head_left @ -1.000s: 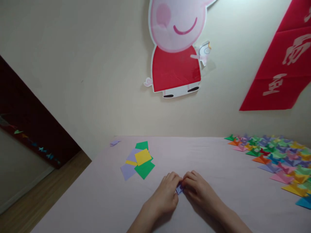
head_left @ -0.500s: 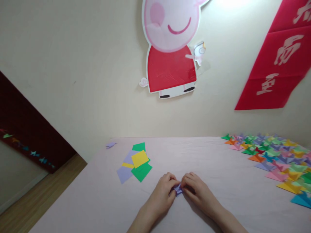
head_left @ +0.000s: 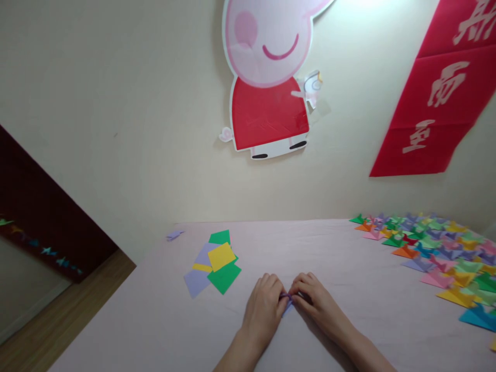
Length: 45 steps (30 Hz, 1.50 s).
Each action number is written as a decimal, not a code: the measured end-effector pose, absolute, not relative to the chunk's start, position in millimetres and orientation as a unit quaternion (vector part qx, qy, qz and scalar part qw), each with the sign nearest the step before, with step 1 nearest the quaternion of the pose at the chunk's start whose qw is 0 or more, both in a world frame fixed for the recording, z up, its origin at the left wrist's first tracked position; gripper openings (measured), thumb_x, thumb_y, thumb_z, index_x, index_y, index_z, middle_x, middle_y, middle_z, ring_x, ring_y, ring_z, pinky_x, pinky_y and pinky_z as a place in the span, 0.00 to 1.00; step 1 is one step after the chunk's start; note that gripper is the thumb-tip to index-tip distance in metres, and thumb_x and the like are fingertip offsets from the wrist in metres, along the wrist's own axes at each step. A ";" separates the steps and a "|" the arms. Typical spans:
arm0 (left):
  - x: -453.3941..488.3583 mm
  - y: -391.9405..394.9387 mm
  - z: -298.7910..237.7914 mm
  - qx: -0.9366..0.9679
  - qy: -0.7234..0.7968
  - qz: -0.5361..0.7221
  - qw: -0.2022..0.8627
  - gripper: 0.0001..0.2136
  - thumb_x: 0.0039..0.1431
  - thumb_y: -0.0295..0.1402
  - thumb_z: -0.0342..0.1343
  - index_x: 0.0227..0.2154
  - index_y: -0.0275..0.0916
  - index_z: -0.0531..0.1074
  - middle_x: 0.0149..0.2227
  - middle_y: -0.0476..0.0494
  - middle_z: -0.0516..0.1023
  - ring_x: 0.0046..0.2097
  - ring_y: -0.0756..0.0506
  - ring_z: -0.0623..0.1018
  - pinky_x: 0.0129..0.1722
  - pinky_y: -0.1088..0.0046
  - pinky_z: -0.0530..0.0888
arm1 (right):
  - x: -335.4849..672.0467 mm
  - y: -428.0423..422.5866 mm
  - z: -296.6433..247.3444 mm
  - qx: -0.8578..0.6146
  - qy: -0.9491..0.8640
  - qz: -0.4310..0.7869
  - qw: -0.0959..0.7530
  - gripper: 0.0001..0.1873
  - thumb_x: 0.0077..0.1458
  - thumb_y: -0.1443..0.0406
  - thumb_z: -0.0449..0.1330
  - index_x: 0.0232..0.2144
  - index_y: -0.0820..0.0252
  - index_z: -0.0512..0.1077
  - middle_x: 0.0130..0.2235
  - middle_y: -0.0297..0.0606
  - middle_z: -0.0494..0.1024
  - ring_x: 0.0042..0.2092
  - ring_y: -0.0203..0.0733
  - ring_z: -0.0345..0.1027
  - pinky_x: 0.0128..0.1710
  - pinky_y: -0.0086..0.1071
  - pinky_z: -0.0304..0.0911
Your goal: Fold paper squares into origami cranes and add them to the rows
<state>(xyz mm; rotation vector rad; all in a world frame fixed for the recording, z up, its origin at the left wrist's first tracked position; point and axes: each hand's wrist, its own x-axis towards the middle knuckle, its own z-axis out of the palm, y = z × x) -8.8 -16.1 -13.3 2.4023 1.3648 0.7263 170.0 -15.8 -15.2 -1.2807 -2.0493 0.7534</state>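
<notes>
A small folded piece of purple paper (head_left: 287, 306) is pinched between both hands, just above or on the pale tablecloth (head_left: 325, 248). My left hand (head_left: 265, 302) grips its left side with thumb and fingers closed. On the other side my right hand (head_left: 313, 299) pinches it, fingers curled. The fingers cover most of the paper, so its full shape is hidden. Left of my hands lie loose paper squares: a yellow one (head_left: 221, 257) on top, a green one (head_left: 225, 278) and a purple one (head_left: 197, 283) beneath or beside it.
Rows of folded paper figures (head_left: 430, 248) in many colours fill the table's right side. A small purple folded paper (head_left: 175, 235) lies near the far left edge. Behind the table, a pig cutout (head_left: 269, 113) and a red banner (head_left: 424, 103) hang on the wall.
My left hand has turned slightly and its fingers have come closer over the purple paper, which now shows at a different angle. The whole view has shifted a little.
</notes>
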 end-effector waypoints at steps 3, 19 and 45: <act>-5.3 -16.1 -12.2 0.830 0.489 0.235 0.127 0.06 0.59 0.23 0.56 0.30 0.39 0.67 0.36 0.47 0.71 0.40 0.43 0.68 0.40 0.67 0.64 | 171.2 -15.7 -15.1 -0.481 -0.772 0.291 0.297 0.08 0.59 0.68 0.56 0.30 0.56 0.74 0.35 0.37 0.73 0.42 0.44 0.64 0.46 0.38 0.58; -16.7 -18.2 -1.1 0.785 0.496 0.264 0.263 0.07 0.58 0.21 0.55 0.28 0.38 0.69 0.33 0.49 0.71 0.38 0.46 0.71 0.37 0.72 0.64 | 157.8 -17.3 -4.9 -0.552 -0.746 0.271 0.256 0.05 0.51 0.71 0.60 0.27 0.56 0.73 0.36 0.35 0.74 0.42 0.45 0.63 0.44 0.37 0.56; -14.4 -15.3 -10.2 0.775 0.501 0.289 0.254 0.07 0.55 0.21 0.55 0.28 0.39 0.66 0.32 0.49 0.70 0.38 0.46 0.71 0.36 0.72 0.64 | 157.7 -10.3 -10.6 -0.559 -0.737 0.281 0.256 0.12 0.59 0.63 0.56 0.26 0.53 0.76 0.36 0.37 0.76 0.42 0.45 0.64 0.44 0.38 0.58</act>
